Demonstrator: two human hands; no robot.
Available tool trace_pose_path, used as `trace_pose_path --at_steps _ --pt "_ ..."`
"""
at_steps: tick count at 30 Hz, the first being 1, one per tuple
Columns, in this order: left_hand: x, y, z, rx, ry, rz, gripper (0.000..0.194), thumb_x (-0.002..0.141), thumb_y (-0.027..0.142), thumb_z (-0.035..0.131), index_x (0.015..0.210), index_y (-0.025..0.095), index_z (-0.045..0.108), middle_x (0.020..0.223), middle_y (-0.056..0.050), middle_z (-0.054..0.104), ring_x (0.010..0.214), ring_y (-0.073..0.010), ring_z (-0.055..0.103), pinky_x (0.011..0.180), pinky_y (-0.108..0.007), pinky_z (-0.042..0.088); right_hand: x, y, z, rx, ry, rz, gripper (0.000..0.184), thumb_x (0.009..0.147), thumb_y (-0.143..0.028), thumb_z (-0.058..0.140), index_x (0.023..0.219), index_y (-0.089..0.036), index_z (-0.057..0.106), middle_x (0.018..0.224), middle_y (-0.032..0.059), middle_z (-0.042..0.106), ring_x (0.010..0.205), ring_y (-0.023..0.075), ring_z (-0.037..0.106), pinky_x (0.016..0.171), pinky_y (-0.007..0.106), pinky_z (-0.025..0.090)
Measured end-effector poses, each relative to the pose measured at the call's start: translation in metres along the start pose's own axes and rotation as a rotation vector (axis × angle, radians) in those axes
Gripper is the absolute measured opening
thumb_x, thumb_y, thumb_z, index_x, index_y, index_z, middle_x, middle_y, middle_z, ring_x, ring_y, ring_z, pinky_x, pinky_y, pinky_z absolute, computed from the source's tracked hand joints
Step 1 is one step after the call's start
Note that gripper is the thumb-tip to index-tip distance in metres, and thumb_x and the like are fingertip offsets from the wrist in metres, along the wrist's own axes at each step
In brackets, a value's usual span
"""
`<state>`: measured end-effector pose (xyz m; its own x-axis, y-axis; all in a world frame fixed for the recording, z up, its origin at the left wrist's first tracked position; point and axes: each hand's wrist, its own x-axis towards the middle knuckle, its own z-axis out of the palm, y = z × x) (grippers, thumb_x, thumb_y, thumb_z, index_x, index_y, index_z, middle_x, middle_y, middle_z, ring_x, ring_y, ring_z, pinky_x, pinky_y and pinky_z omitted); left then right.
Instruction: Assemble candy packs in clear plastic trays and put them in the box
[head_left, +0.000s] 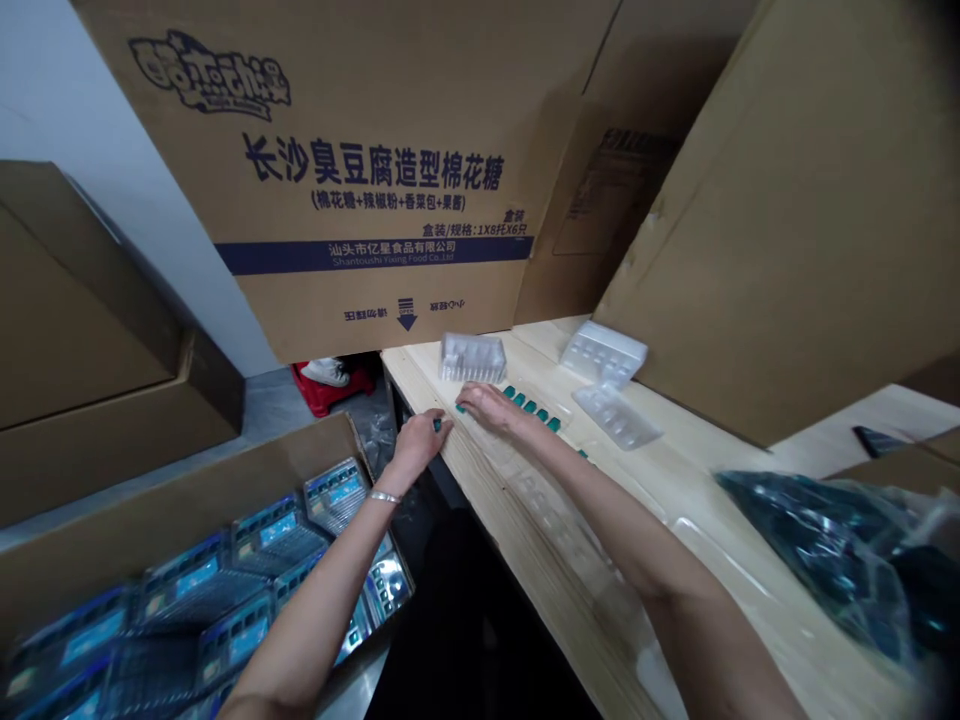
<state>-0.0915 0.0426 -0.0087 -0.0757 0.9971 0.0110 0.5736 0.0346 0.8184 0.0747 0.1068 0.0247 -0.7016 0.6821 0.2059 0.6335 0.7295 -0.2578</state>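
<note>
My left hand (418, 443), with a bracelet at the wrist, is at the table's left edge. Its fingers are closed on a small dark green piece (437, 425). Over a clear plastic tray lies my right hand (486, 402), fingers bent down around another small green piece (460, 408) at their tips. Several green pieces (531, 407) sit in a row in the tray beside that hand. My right forearm hides part of the trays. Just behind the hands stands a stack of clear plastic trays (472, 358).
More clear trays (616, 415) lie farther right on the wooden table (480, 480). A plastic bag of dark green pieces (832, 550) rests at the right. Lower left, an open carton (330, 440) holds blue-labelled packs (259, 530). Large cardboard boxes (375, 100) rise behind. A red stool (319, 395) supports someone's shoe.
</note>
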Motion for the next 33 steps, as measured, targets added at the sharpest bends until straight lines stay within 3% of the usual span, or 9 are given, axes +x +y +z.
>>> trace_pose_path --at_steps 4,9,13,16,19,25,28,33 --pt "-0.002 0.006 0.003 0.038 0.030 -0.015 0.033 0.071 0.038 0.066 0.100 0.021 0.067 0.101 -0.015 0.067 0.106 -0.0309 0.055 0.090 -0.037 0.035 0.007 0.010 0.012 -0.004 -0.027 0.014 0.020 0.079 -0.013 0.051 0.086 -0.014 0.069 0.087 0.0072 0.065 0.084 0.0158 0.057 0.074 0.023 0.040" --pt "0.002 0.010 0.001 -0.100 0.066 -0.046 0.021 0.068 0.033 0.070 0.083 0.019 0.068 0.090 -0.014 0.066 0.103 -0.0298 0.055 0.080 -0.033 0.040 0.009 0.019 0.029 0.077 0.054 0.135 0.017 0.077 -0.015 0.057 0.087 -0.011 0.070 0.089 0.0098 0.067 0.086 0.0178 0.059 0.076 0.025 0.042" --pt "-0.004 0.010 -0.009 -0.295 0.058 -0.085 0.035 0.072 0.048 0.063 0.082 0.015 0.065 0.074 -0.009 0.062 0.073 -0.0192 0.060 0.055 -0.023 0.040 0.000 0.009 0.022 0.114 0.098 0.168 0.018 0.077 -0.015 0.057 0.089 -0.012 0.070 0.090 0.0099 0.068 0.088 0.0190 0.060 0.079 0.027 0.043" --pt "-0.015 0.010 -0.019 -0.783 -0.031 -0.216 0.051 0.072 0.059 0.057 0.085 0.011 0.062 0.061 -0.003 0.053 0.049 -0.0088 0.049 0.038 -0.016 0.028 -0.010 -0.012 0.007 0.212 0.241 0.185 0.019 0.076 -0.017 0.059 0.092 -0.014 0.069 0.091 0.0082 0.067 0.085 0.0176 0.060 0.078 0.028 0.044" --pt "-0.025 0.013 -0.022 -1.262 -0.126 -0.360 0.049 0.070 0.058 0.062 0.078 0.010 0.058 0.056 0.000 0.050 0.043 -0.0053 0.045 0.033 -0.013 0.022 -0.019 -0.043 -0.004 0.408 0.327 0.163 0.018 0.078 -0.025 0.059 0.087 -0.015 0.070 0.085 0.0061 0.066 0.074 0.0140 0.059 0.070 0.025 0.045" --pt "-0.034 0.031 -0.009 -1.306 -0.149 -0.378 0.045 0.073 0.057 0.058 0.065 0.014 0.052 0.049 0.003 0.048 0.037 -0.0049 0.042 0.033 -0.015 0.027 -0.035 -0.087 0.000 0.517 0.255 0.108 0.017 0.066 -0.016 0.067 0.082 -0.017 0.070 0.096 0.0065 0.064 0.067 0.0108 0.057 0.069 0.026 0.047" --pt "-0.037 0.037 -0.005 -1.296 -0.180 -0.367 0.046 0.074 0.058 0.056 0.064 0.014 0.052 0.049 0.003 0.047 0.036 -0.0044 0.040 0.032 -0.015 0.026 -0.042 -0.089 0.000 0.642 0.322 0.187 0.011 0.066 -0.014 0.064 0.076 -0.016 0.069 0.097 0.0071 0.066 0.073 0.0127 0.060 0.072 0.027 0.049" --pt "-0.049 0.042 -0.006 -1.246 -0.210 -0.291 0.044 0.068 0.054 0.065 0.072 0.011 0.056 0.058 0.001 0.050 0.044 -0.0046 0.044 0.033 -0.014 0.022 -0.056 -0.079 -0.012 1.127 0.336 0.415 0.022 0.071 -0.027 0.064 0.088 -0.013 0.068 0.078 0.0041 0.069 0.066 0.0111 0.063 0.069 0.026 0.051"
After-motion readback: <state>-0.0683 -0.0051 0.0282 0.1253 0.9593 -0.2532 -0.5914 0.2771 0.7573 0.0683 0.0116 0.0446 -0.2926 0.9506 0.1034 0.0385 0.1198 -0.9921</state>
